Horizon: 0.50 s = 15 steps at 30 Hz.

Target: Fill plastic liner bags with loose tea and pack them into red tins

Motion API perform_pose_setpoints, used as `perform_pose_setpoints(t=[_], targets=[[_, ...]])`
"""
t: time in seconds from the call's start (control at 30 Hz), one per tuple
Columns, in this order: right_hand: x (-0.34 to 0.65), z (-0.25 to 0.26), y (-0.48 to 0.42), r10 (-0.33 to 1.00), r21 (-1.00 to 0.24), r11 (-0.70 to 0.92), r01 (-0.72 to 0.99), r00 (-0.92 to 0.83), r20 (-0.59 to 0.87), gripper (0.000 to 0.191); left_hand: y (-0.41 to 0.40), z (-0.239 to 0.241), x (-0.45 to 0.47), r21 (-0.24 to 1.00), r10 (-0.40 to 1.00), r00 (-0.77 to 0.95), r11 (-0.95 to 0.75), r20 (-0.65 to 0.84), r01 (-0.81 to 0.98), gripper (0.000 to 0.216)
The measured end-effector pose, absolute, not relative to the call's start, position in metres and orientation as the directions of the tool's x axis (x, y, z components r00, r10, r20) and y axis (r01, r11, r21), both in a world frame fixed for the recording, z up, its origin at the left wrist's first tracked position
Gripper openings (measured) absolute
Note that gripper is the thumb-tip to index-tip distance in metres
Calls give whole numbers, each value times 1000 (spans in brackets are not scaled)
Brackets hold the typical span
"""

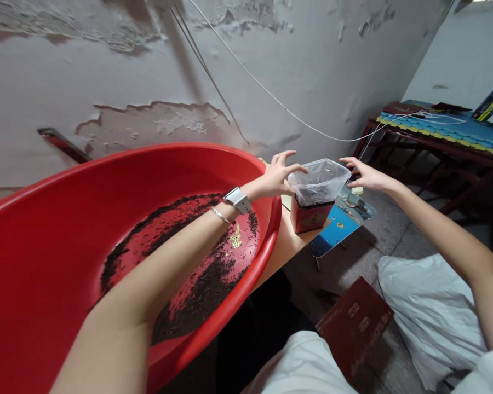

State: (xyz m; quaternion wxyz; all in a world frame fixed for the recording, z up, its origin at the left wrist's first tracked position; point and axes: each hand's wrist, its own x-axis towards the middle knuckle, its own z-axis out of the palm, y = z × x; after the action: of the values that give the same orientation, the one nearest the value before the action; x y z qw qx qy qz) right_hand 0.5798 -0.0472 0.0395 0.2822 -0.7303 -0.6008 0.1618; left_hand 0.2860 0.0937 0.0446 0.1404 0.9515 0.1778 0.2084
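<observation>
A clear plastic bag (321,179) stands with its mouth spread wide, lining a small red square box (311,216). My left hand (278,176) is at the bag's left side, fingers spread; its fingertips reach the rim, and I cannot tell whether they touch it. On the opposite side my right hand (366,175) is held beside the rim, fingers apart and slightly bent. To the left, a large red basin (139,164) holds dark loose dried leaves, probably tea (209,279), with a small yellowish patch (236,237) among them.
The box stands on a light wooden tabletop (283,246) beside the basin's rim. Behind it is a blue-topped stool (337,230) with a small glass jar (356,194). A dark red box (355,325) sits on the floor. A white cable (271,94) hangs along the peeling wall.
</observation>
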Motion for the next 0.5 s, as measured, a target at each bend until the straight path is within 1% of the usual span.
perform_pose_setpoints(t=[0.03, 0.07, 0.13, 0.2, 0.27, 0.3, 0.33, 0.37, 0.43, 0.5], targets=[[577, 41, -46, 982, -508, -43, 860, 130, 138, 81, 93, 46, 287, 257, 333, 885, -932, 325, 256, 55], [572, 43, -45, 984, -411, 28, 911, 47, 171, 81, 91, 47, 288, 186, 291, 905, -952, 310, 242, 53], [560, 46, -43, 971, -243, 117, 963, -59, 232, 75, 87, 46, 291, 60, 246, 913, -969, 326, 240, 47], [548, 46, -40, 951, -107, 160, 981, -124, 284, 59, 85, 44, 293, -44, 222, 904, -966, 365, 254, 31], [542, 45, -37, 936, -2, 184, 983, -174, 305, 32, 86, 42, 294, -105, 203, 899, -959, 389, 262, 14], [541, 45, -36, 933, 24, 181, 983, -179, 312, 24, 88, 42, 294, -116, 199, 898, -958, 391, 263, 11], [542, 45, -35, 933, 24, 169, 985, -168, 320, 26, 90, 42, 293, -114, 202, 899, -957, 390, 265, 12], [544, 45, -35, 934, -1, 150, 989, -142, 328, 33, 92, 43, 293, -102, 210, 898, -958, 388, 268, 13], [549, 46, -34, 939, -103, 110, 989, -70, 336, 46, 97, 47, 291, -65, 236, 893, -957, 383, 281, 14], [554, 47, -34, 941, -216, 82, 973, -4, 338, 52, 100, 51, 290, -31, 283, 883, -948, 376, 317, 16]])
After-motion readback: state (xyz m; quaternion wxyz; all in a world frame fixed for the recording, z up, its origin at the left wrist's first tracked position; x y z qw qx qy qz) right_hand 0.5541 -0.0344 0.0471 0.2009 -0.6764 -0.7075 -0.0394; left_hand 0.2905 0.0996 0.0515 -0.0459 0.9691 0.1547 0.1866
